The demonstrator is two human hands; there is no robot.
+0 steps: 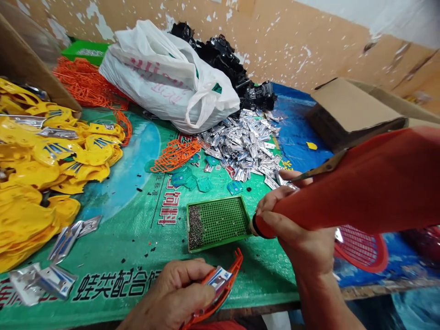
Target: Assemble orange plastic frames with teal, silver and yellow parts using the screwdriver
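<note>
My left hand is closed on a curved orange plastic frame, with a silver-and-blue plate lying against it under my thumb. In my right hand is a red power screwdriver, its fingers wrapped round the front end. The tool's tip is at the right edge of a green perforated tray; I cannot tell whether they touch. Small screws are heaped along the tray's left side.
Yellow plastic parts pile up at left. A white bag, loose silver plates, orange frames and black parts occupy the back. At right are a cardboard box and a red basket.
</note>
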